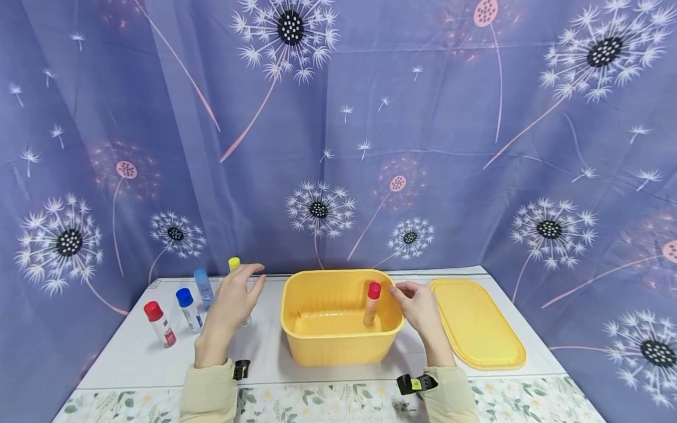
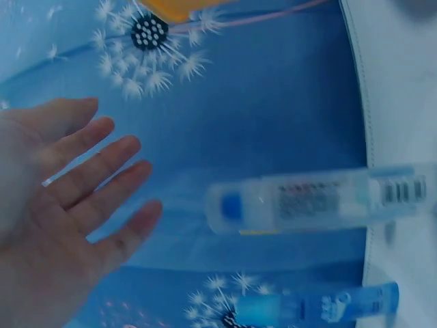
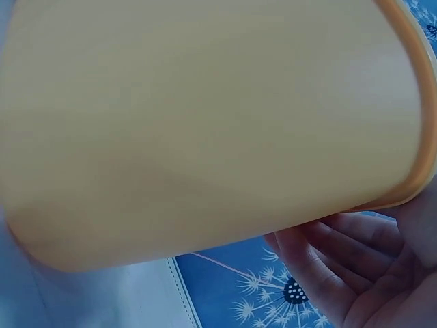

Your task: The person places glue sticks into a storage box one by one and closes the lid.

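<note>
My left hand (image 1: 230, 302), fingers spread and holding nothing, hovers over the left group of tubes. Partly behind it stands a yellow-capped tube (image 1: 234, 264). Close to the fingertips in the left wrist view is a clear tube with a barcode label (image 2: 307, 201), and a light-blue tube (image 2: 328, 306) beside it. My right hand (image 1: 420, 308) grips the rim of the yellow bin (image 1: 338, 351) at its right end, thumb at the rim. Its fingers show past the outer wall in the right wrist view. Inside the bin leans a red-capped, orange-bodied tube (image 1: 372, 304).
A red-capped tube (image 1: 160, 324) and a blue-capped tube (image 1: 189, 309) stand at the left of the white tabletop (image 1: 264, 352). To the right of the bin lies a yellow lid (image 1: 481, 326). A dandelion-print curtain (image 1: 338, 147) hangs behind.
</note>
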Demonstrator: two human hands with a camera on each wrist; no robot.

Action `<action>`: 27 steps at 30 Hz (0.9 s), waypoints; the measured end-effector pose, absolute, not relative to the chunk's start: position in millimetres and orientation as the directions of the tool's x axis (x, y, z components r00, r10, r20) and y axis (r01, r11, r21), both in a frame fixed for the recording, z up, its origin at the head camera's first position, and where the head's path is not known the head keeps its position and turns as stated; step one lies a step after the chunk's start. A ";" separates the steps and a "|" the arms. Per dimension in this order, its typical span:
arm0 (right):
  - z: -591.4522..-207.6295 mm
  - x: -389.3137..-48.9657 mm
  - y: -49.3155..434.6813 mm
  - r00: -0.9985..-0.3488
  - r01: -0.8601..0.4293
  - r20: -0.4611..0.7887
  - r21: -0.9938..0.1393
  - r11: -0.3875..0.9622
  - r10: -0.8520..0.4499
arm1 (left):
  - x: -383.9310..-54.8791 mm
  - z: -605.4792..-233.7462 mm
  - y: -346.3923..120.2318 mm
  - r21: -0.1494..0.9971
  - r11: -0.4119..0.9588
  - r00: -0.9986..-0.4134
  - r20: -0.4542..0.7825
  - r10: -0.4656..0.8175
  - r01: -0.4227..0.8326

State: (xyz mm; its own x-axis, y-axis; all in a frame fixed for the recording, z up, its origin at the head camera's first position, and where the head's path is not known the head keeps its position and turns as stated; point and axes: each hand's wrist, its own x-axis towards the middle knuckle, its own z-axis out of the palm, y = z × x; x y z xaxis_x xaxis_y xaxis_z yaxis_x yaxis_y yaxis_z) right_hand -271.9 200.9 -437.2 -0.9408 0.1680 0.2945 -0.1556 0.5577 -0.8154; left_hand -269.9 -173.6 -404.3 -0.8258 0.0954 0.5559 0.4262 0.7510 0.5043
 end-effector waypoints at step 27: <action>-437.6 -270.6 199.4 -0.936 -0.161 0.307 -0.808 0.566 0.172 | -276.6 -431.4 -215.1 0.590 0.784 -0.950 0.313 -0.002 0.193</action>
State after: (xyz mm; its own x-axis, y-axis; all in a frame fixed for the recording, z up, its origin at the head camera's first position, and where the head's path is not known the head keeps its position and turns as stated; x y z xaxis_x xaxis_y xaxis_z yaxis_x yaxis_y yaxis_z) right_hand -270.6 199.4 -437.6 -0.9361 0.1722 0.3068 -0.1608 0.5662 -0.8084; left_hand -276.6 -215.1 -431.4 -0.9498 -0.0021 0.3129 0.1927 0.7841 0.5900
